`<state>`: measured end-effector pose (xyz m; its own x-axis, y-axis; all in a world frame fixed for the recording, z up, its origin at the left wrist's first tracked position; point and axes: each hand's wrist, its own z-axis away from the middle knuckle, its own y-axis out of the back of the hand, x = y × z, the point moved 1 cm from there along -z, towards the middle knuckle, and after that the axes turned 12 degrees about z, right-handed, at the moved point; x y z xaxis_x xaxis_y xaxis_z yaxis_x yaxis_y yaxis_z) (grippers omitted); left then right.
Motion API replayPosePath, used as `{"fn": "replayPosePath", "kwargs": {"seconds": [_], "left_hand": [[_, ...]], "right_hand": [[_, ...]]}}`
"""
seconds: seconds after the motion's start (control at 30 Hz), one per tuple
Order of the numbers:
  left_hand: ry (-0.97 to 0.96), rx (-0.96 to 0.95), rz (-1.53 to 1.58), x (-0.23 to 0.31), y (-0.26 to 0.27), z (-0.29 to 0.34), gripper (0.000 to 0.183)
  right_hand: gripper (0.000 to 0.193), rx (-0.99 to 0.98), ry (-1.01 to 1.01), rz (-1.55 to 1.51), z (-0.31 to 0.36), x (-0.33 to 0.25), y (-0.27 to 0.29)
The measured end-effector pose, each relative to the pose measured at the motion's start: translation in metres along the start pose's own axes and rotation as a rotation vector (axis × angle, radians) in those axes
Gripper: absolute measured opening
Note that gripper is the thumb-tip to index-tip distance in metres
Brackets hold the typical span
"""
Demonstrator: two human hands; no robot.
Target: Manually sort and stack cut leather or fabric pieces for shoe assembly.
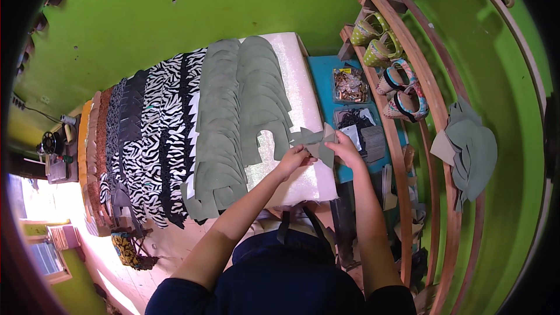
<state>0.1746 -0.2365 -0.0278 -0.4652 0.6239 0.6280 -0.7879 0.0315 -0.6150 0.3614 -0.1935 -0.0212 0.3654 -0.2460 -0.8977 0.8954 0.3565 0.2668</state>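
Both my hands hold a grey-green cut piece [315,139] of leather-like sheet above the near right end of a table. My left hand [293,161] pinches its left side, fingers closed. On the other side, my right hand [343,149] grips the piece between thumb and fingers; its fingertips are partly hidden. Just left of my hands lies a curved, U-shaped green piece [271,130]. Beyond it, overlapping green cut pieces [220,114] run in two long rows across the pale, shiny sheet [291,76] on the table.
Rows of zebra-patterned pieces [157,134] cover the table further left. At right stands a wooden rack [411,61] with small sandals [402,90] and hanging green pieces [469,151]. A clear box of small parts [351,86] sits on a blue surface [326,73].
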Motion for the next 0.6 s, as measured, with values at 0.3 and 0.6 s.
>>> {"fn": "replayPosePath", "kwargs": {"seconds": [0.3, 0.6], "left_hand": [[-0.1, 0.265, -0.877, 0.016, -0.011, 0.012, 0.033], [-0.704, 0.712, -1.242, 0.033, 0.023, 0.071, 0.02]], "right_hand": [[0.038, -0.064, -0.024, 0.523, -0.003, -0.017, -0.005], [0.037, 0.367, 0.606, 0.952, -0.012, -0.067, -0.077]]}}
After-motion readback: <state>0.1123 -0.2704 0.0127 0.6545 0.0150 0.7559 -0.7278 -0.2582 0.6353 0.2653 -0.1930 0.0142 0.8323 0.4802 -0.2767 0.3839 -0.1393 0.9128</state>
